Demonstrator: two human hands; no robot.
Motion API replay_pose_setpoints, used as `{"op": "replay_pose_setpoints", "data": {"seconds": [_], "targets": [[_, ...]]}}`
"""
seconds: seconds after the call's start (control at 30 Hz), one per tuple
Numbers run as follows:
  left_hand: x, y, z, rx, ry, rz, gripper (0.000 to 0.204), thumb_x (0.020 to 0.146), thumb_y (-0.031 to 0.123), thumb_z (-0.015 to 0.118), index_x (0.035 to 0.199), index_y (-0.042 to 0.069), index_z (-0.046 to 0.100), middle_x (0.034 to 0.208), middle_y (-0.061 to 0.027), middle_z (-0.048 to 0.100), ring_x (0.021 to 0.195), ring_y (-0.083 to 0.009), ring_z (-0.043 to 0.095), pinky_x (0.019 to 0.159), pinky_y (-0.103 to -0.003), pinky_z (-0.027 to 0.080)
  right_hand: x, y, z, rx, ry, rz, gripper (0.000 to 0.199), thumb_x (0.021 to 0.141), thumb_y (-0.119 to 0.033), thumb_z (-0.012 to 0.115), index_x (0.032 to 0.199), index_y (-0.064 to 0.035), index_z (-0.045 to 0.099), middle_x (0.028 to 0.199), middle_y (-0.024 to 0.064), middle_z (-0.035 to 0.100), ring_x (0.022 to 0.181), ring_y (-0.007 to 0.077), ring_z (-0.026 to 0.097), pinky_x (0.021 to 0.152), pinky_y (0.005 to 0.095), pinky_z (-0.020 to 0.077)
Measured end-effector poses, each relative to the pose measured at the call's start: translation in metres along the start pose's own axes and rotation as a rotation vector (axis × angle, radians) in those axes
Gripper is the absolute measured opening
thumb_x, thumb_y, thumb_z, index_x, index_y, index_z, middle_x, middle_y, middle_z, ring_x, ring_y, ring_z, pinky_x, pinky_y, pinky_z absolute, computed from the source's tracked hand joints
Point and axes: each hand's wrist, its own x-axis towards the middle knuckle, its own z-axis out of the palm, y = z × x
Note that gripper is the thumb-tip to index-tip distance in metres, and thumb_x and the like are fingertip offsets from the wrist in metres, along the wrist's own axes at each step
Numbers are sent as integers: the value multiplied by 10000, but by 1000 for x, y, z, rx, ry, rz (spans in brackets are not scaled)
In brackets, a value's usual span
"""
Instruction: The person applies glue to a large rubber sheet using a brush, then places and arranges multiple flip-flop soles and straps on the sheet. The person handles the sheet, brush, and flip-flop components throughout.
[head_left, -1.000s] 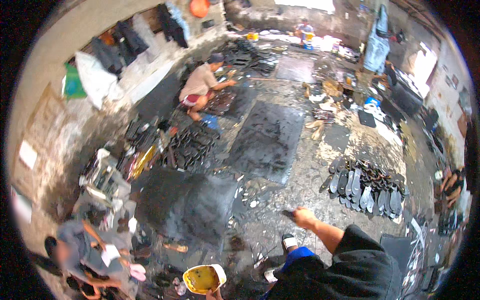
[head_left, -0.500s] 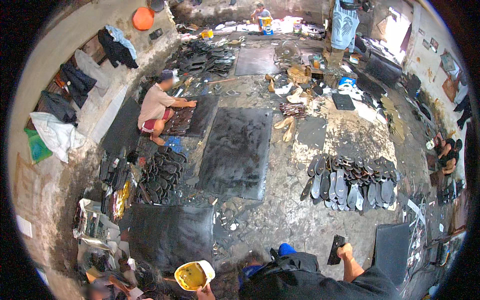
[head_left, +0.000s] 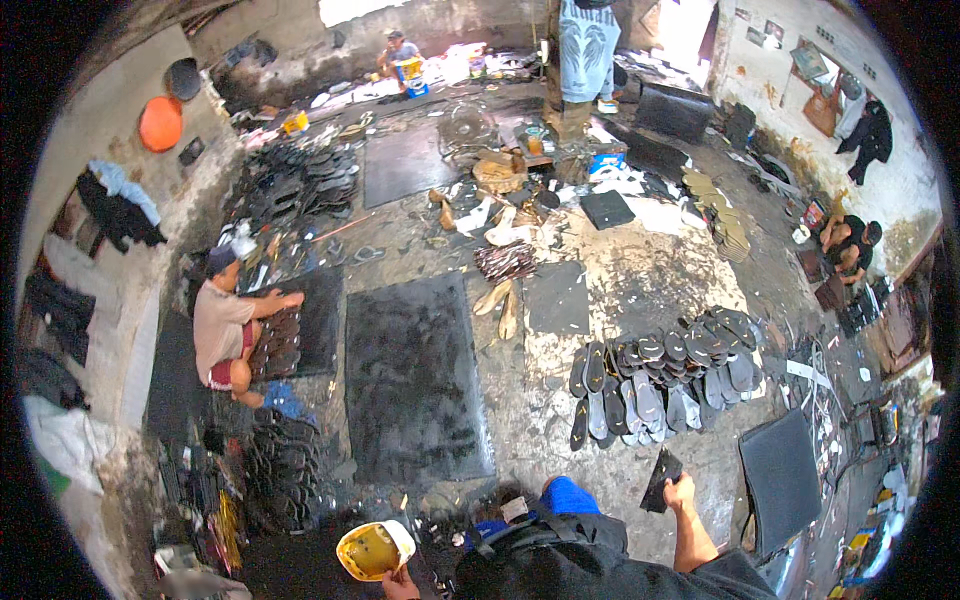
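Small rectangular pictures [head_left: 772, 30] hang on the pale far-right wall (details too blurred).

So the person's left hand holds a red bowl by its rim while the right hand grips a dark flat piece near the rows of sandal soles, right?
Not quite: the bowl is yellow, not red, as the head view shows. The left hand does hold it by its rim, and the right hand grips a dark flat piece near the rows of sandal soles.

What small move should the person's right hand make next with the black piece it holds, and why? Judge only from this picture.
Probably carry it forward and set it down by the spread of black sandals. The right hand holds a black sole-like piece just short of that spread, while the left hand holds a yellow bowl.
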Motion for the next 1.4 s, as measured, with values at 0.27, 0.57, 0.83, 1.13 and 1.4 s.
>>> {"op": "replay_pose_setpoints", "data": {"seconds": [0.27, 0.57, 0.83, 1.13, 1.4], "targets": [[161, 90, 166, -454, 162, -458, 279, 908, 139, 636, 1097, -60, 588, 966, -165, 630, 900, -282, 632, 847, -405, 570, 19, -21, 10, -202, 70, -156, 244, 711, -196, 714, 569, -53, 577, 597, 156, 643, 600, 367, 674, 560, 451, 538], [249, 225, 306, -1136, 270, -831, 226, 923, 58, 520, 1108, -64, 561, 1047, -169, 637, 964, -298, 644, 877, -433, 596, 297, -276, 26, 86, 29, -465, 266, 780, -218, 668, 823, 38, 612, 762, 270, 653, 738, 460, 642, 641, 502, 498], [353, 256, 404, -1300, 337, -855, 211, 864, 31, 536, 1057, -49, 565, 1044, -156, 653, 915, -302, 674, 900, -471, 586, 499, -539, 72, 230, 127, -800, 217, 886, -144, 633, 946, 62, 603, 648, 115, 579, 573, 215, 514, 554, 391, 431], [507, 335, 472, -1292, 581, -884, 213, 869, 44, 558, 1060, -50, 569, 1009, -148, 661, 920, -312, 679, 882, -478, 595, 544, -696, 112, -347, -267, -73, 654, 817, -256, 699, 1352, 57, 489, 1375, 267, 507, 1207, 417, 548, 958, 486, 493], [619, 342, 522, -1220, 852, -928, 289, 917, 93, 560, 1162, -60, 555, 1124, -193, 617, 1028, -326, 641, 879, -469, 600, 635, -853, 226, -381, -188, -398, 395, 708, -133, 684, 1051, 59, 654, 890, 193, 693, 760, 319, 672, 682, 427, 524]]}}
